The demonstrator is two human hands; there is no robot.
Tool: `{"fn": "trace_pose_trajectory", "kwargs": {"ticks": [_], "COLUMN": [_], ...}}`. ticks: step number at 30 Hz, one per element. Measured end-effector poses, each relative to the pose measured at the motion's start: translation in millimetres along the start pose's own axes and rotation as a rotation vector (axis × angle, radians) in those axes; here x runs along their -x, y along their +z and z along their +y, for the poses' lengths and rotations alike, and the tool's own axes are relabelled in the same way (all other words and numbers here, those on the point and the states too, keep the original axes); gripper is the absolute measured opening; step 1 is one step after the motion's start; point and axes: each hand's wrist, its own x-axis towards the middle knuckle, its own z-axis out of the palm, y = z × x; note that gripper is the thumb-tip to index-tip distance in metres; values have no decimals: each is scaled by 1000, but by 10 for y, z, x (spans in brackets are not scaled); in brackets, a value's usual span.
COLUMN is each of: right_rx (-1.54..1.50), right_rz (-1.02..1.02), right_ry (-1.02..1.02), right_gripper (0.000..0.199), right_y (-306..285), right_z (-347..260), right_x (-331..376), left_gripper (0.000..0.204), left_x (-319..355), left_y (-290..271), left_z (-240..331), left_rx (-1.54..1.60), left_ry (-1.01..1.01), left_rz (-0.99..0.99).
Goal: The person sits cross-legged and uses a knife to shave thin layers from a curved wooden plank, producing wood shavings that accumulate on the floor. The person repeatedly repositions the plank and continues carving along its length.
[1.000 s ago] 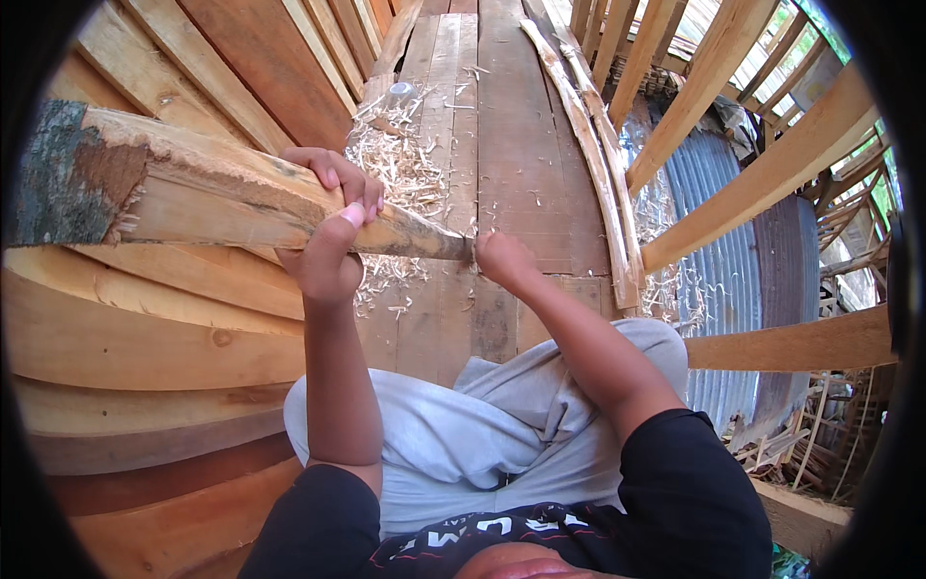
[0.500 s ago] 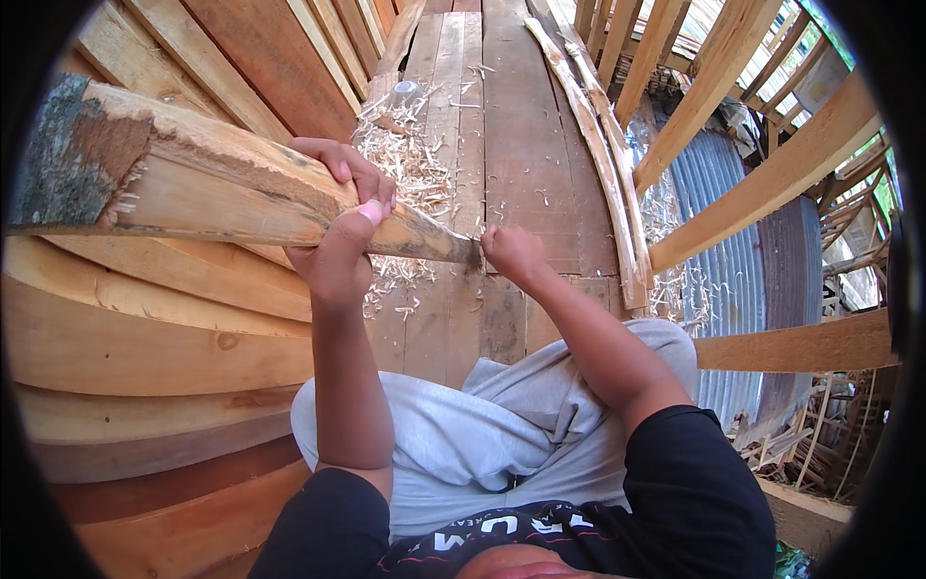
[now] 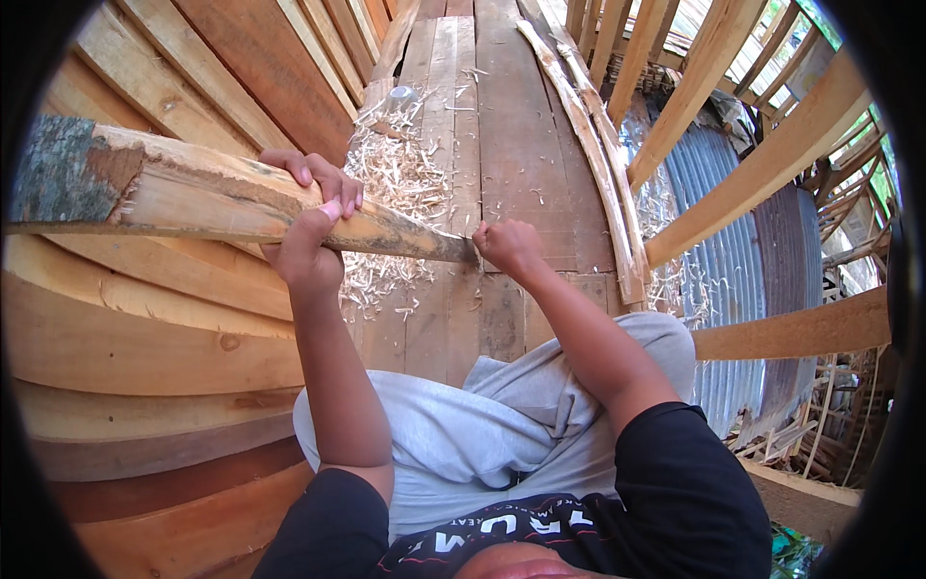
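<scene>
Left hand point(image 3: 311, 232) wraps around a log point(image 3: 207, 198), fingers over the top, thumb pressed along the near side. Firm grip, mid-length of the piece.

Log runs from left edge of frame to centre, roughly horizontal. Thick end at far left with a grey bark patch, most of the rest pale and stripped; it tapers to a dark, narrow tip at centre frame.

Right hand point(image 3: 508, 247) is a closed fist right at that tip, touching it. Can't tell what, if anything, is inside the fist; fingers are curled under and hide it.

Shavings point(image 3: 400, 183) lie in a heap on the plank floor point(image 3: 511, 135) just behind and under the log, upper centre of frame, with a thinner scatter further up.

Left side of frame: curved stacked planks point(image 3: 125, 328), wide and pale to reddish. Right side: slanted beams point(image 3: 762, 169) over corrugated sheet point(image 3: 719, 222).

Lower centre: person's knees in grey shorts point(image 3: 463, 434), dark shirt at bottom edge. Both forearms come up from the bottom, the left nearly vertical, the right angled up and left.
</scene>
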Motion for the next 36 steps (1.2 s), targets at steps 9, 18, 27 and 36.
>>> {"fn": "trace_pose_trajectory", "kwargs": {"ticks": [9, 18, 27, 36], "right_rx": [8, -317, -351, -322], "right_rz": [56, -201, -130, -225], "right_ry": [2, 68, 329, 290], "right_gripper": [54, 56, 57, 55], "right_y": [100, -2, -359, -435], "right_z": [132, 100, -306, -410], "right_x": [-83, -113, 77, -5], "left_gripper": [31, 28, 27, 29], "left_x": [-16, -30, -2, -10], "left_y": [22, 93, 150, 127], "left_z": [-41, -109, -130, -134], "left_rx": [74, 60, 30, 50], "left_ry": [1, 16, 29, 37], "left_rz": [-96, -179, -86, -196]}}
